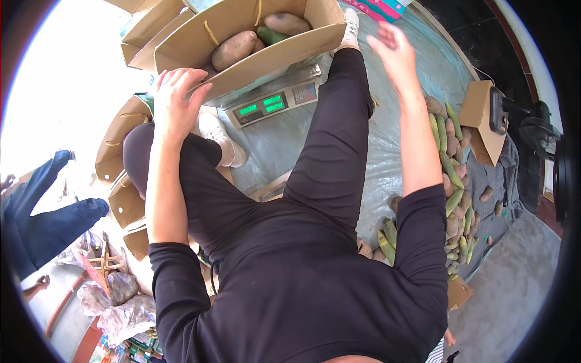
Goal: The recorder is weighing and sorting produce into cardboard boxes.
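An open cardboard box (284,53) with yellow cord handles rests on a digital scale (266,106) that has a green lit display. Large brown tubers (235,49) and one dark green vegetable (272,35) lie inside it. My left hand (177,100) grips the box's near left corner, its fingers over the rim and the thumb on the outer side. To the right of the box, my right hand (394,55) is raised with its fingers apart and nothing in it.
A heap of tubers and long green vegetables (451,169) spreads along the right, beside a small carton (482,124) and a black fan-like stand (538,130). More cardboard boxes (124,148) stand at left. Another person's blue-trousered legs (48,224) and bagged goods (124,317) are farther left.
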The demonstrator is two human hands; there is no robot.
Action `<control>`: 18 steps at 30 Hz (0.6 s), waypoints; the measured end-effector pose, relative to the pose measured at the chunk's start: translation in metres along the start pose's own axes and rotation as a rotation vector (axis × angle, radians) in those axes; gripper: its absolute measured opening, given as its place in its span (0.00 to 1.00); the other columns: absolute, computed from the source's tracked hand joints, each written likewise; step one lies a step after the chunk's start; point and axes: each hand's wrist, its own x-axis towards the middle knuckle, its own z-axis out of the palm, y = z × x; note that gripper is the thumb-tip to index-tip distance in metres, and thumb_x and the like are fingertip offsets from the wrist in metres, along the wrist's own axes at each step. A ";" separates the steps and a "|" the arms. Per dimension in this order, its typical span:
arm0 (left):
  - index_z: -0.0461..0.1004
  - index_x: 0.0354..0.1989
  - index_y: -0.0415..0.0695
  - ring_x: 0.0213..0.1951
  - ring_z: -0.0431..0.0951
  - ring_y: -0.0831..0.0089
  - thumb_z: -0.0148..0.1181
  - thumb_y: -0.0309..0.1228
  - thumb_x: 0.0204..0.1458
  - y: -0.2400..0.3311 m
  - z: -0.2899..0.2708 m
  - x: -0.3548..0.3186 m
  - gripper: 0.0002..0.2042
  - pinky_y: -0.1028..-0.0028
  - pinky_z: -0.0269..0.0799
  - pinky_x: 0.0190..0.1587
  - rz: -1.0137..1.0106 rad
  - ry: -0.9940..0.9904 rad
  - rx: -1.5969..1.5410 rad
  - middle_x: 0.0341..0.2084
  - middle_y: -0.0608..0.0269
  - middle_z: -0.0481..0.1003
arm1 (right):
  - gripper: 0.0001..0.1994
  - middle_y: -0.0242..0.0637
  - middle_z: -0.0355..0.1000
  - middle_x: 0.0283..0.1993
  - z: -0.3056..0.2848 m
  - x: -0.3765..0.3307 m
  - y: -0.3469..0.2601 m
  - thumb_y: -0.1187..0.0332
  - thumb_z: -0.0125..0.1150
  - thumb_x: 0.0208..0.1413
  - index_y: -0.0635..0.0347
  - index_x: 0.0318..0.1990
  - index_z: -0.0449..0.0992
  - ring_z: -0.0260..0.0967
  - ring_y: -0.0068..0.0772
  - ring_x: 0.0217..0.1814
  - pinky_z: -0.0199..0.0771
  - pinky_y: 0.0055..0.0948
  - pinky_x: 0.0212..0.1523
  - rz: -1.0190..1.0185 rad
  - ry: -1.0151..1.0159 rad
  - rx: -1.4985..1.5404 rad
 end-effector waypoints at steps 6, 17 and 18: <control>0.75 0.35 0.45 0.43 0.73 0.64 0.61 0.31 0.45 -0.001 0.002 0.002 0.09 0.60 0.59 0.54 -0.011 0.049 -0.037 0.34 0.64 0.75 | 0.18 0.44 0.73 0.46 -0.046 -0.105 0.137 0.72 0.63 0.48 0.66 0.48 0.71 0.70 0.33 0.50 0.69 0.30 0.51 0.354 0.050 -0.066; 0.75 0.34 0.45 0.40 0.73 0.63 0.61 0.30 0.45 -0.003 0.003 0.001 0.08 0.65 0.62 0.48 -0.003 0.087 -0.041 0.31 0.65 0.76 | 0.16 0.38 0.74 0.37 -0.046 -0.274 0.202 0.72 0.62 0.48 0.67 0.45 0.74 0.70 0.28 0.40 0.69 0.26 0.43 0.837 0.036 -0.074; 0.75 0.34 0.45 0.40 0.73 0.63 0.61 0.30 0.45 -0.002 0.004 0.001 0.08 0.65 0.62 0.48 0.001 0.086 -0.043 0.31 0.65 0.76 | 0.16 0.38 0.74 0.37 -0.046 -0.282 0.202 0.72 0.62 0.48 0.67 0.45 0.74 0.70 0.28 0.40 0.69 0.26 0.43 0.838 0.041 -0.073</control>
